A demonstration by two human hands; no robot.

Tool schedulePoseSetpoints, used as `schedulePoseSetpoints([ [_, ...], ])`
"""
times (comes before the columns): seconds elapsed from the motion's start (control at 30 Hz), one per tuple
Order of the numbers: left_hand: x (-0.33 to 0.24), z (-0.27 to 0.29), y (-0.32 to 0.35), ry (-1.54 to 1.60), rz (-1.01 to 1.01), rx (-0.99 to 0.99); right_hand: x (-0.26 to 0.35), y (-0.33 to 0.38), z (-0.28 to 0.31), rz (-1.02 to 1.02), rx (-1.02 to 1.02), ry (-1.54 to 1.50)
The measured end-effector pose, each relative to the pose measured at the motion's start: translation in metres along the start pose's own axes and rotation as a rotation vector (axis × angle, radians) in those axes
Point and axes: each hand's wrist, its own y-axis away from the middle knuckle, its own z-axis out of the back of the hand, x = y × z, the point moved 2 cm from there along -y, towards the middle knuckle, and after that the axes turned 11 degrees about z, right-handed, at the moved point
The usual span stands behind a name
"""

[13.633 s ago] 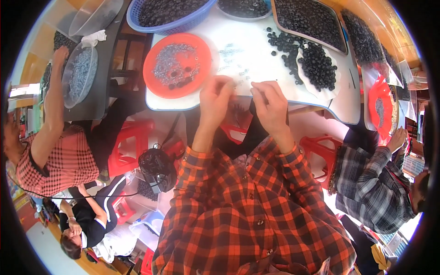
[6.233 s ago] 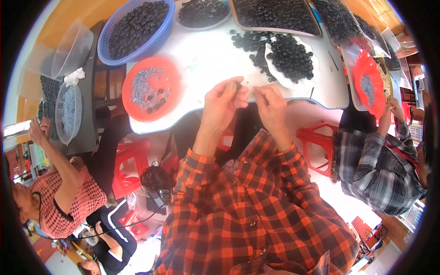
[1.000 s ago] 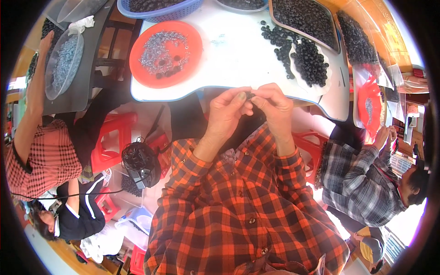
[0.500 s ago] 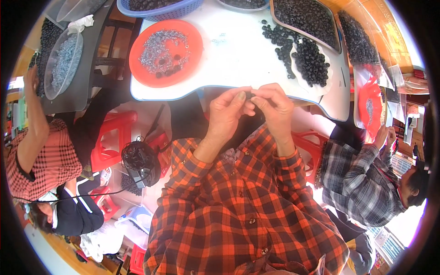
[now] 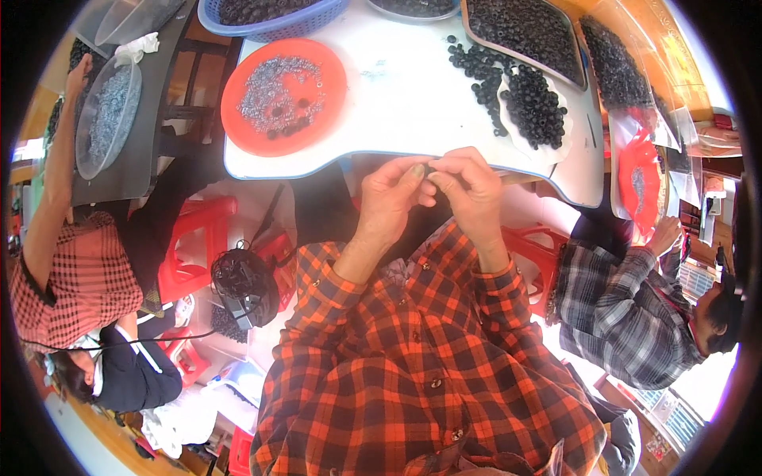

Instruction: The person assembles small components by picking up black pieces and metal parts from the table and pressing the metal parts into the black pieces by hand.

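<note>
My left hand [image 5: 392, 194] and my right hand [image 5: 470, 190] meet just off the near edge of the white table [image 5: 389, 103]. Both pinch at one small dark part [image 5: 429, 169], mostly covered by the fingertips. It resembles the loose black ring-like parts on the table, though its exact kind cannot be made out. To the left lies an orange-red plate [image 5: 337, 87] with many small clear-bluish pieces [image 5: 266, 83] and several dark parts. On the right, a heap of black round parts [image 5: 533, 107] rests on a white sheet, with more scattered beside it.
A blue basket [image 5: 294, 28] and a metal-rimmed tray [image 5: 524, 36], both full of black parts, stand at the back. Co-workers sit left [image 5: 87, 270] and right [image 5: 627, 301]. Red stools [image 5: 194, 246] flank me.
My right hand's fingers have shifted slightly around the small dark part. The person on the left has reached farther up past the clear bowl. The view has shifted slightly.
</note>
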Motion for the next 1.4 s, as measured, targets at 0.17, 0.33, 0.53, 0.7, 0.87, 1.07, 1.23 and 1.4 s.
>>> schedulePoseSetpoints([
  [0.17, -0.004, -0.005, 0.006, -0.174, 0.003, -0.127, 0.001, 0.003, -0.003, 0.041, 0.027, 0.077],
  [0.33, -0.005, -0.007, 0.008, -0.196, -0.011, -0.152, 0.003, 0.004, -0.005, 0.147, 0.064, 0.173],
  [0.53, -0.003, -0.002, 0.005, -0.234, -0.027, -0.152, 0.01, 0.006, -0.008, 0.117, 0.073, 0.178],
  [0.7, -0.006, 0.0, 0.004, -0.027, 0.025, -0.008, 0.013, 0.005, -0.006, -0.008, 0.021, 0.043],
  [0.87, -0.016, 0.009, 0.003, 0.112, 0.026, 0.155, 0.01, 0.007, 0.001, -0.087, -0.095, -0.095],
  [1.07, -0.02, 0.009, 0.005, 0.22, 0.025, 0.242, 0.007, 0.007, -0.002, -0.147, -0.107, -0.175],
  [1.23, -0.023, 0.01, 0.006, 0.199, -0.002, 0.216, 0.012, 0.005, -0.004, -0.186, -0.09, -0.178],
  [1.4, -0.022, 0.0, 0.007, 0.086, -0.075, 0.118, 0.012, 0.004, -0.009, -0.092, -0.099, -0.222],
])
